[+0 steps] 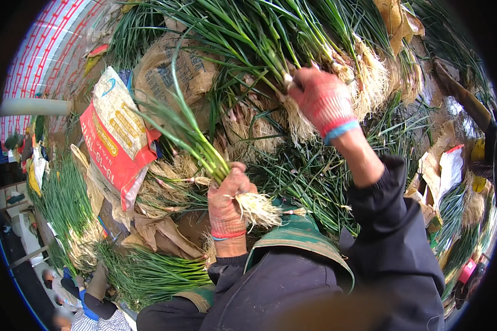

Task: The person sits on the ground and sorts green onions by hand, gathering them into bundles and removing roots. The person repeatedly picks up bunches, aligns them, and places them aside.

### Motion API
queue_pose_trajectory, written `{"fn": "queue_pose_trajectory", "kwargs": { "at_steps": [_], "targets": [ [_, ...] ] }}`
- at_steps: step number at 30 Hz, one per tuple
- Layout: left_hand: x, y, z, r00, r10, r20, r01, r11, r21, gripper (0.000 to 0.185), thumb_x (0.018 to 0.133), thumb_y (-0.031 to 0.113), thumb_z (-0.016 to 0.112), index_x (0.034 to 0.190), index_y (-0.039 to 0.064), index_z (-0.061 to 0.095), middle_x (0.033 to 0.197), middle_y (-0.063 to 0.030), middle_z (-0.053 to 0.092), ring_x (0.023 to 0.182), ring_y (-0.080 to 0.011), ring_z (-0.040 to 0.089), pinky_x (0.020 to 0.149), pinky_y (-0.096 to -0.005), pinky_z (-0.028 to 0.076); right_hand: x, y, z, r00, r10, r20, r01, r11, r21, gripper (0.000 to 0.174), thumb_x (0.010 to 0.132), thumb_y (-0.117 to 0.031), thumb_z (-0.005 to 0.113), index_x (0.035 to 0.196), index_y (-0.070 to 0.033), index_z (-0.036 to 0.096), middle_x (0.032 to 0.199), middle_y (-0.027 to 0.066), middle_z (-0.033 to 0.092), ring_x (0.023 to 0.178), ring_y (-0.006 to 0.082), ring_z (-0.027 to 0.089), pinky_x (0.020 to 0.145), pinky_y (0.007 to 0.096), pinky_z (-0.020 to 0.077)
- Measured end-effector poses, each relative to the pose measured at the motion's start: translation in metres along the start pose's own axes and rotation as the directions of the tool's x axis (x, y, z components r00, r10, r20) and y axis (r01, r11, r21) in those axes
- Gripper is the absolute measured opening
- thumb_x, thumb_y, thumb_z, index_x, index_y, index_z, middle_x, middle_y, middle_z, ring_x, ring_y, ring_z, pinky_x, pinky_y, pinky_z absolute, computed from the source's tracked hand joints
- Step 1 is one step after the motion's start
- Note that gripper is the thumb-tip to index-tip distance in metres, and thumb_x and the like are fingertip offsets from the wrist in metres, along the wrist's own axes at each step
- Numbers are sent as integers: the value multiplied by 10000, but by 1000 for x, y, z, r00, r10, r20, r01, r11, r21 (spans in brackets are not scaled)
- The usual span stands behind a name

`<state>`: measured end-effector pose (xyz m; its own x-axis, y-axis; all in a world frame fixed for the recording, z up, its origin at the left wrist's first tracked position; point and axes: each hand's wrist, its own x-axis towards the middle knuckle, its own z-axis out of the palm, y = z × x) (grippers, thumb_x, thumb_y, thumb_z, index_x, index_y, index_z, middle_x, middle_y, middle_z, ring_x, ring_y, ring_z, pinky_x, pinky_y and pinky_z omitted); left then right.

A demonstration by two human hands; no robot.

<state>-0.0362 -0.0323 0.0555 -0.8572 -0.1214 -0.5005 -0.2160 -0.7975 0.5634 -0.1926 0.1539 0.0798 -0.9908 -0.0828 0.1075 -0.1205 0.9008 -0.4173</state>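
Observation:
My left hand [228, 205], in a red-and-white knit glove, is closed around a small bunch of green garlic [209, 155]. Its leaves point up and left, and pale roots [259, 209] spread out below my fingers. Farther up, my gloved right hand [324, 99] pinches the white base of a green garlic plant [288, 78] at the edge of a large heap. Long leaves [240, 33] run upward from that heap, while thick root clusters [368, 78] hang beside my right hand. Green leaf litter [306, 178] lies between my two arms.
A red-and-white printed sack [120, 140] and a tan woven sack [170, 78] are at the left. Green garlic bundles [72, 207] stand farther left. Brown paper [161, 236] lies near my left knee. Another person [95, 306] is at the lower left. A torn white sack [451, 169] lies at the right.

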Motion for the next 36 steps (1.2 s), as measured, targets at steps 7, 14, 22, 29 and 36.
{"fn": "queue_pose_trajectory", "kwargs": {
  "at_steps": [7,14,22,29,36],
  "targets": [
    [12,-26,26,968,16,-252,122,844,522,297,847,35,710,1131,-16,643,992,-127,710,784,-169,680,707,-277,550,-99,-10,-7,876,-444,190,371,871,323,178,766,-215,740,773,-73,633,688,123,614,657,338,627,591,417,509],
    [5,-29,15,977,-187,-100,212,877,432,324,848,243,735,1114,75,659,803,5,658,565,-47,520,483,-182,387,-55,2,14,979,-138,148,1,734,680,380,837,-250,687,1148,-41,622,1032,187,666,961,360,646,828,419,523],
    [-5,-10,8,846,66,530,34,984,-177,289,858,283,734,949,38,611,656,23,480,516,-96,420,515,-268,379,-69,18,42,973,-78,217,21,967,255,204,862,-240,683,889,-41,650,801,189,647,716,347,644,662,413,506],
    [-6,9,3,966,131,222,-128,991,-28,175,873,155,690,992,42,628,1112,-142,661,1130,-250,603,939,-489,507,1,2,9,978,9,210,-26,996,81,396,834,-445,696,838,-49,665,744,153,670,716,322,666,653,426,516],
    [8,-14,4,982,-101,161,115,990,-78,295,936,198,633,1179,58,544,855,14,521,684,-94,504,694,-312,497,-76,-1,24,984,-173,48,154,949,274,192,770,-230,736,815,-76,631,710,131,626,662,324,642,580,409,516]
  ]
}}
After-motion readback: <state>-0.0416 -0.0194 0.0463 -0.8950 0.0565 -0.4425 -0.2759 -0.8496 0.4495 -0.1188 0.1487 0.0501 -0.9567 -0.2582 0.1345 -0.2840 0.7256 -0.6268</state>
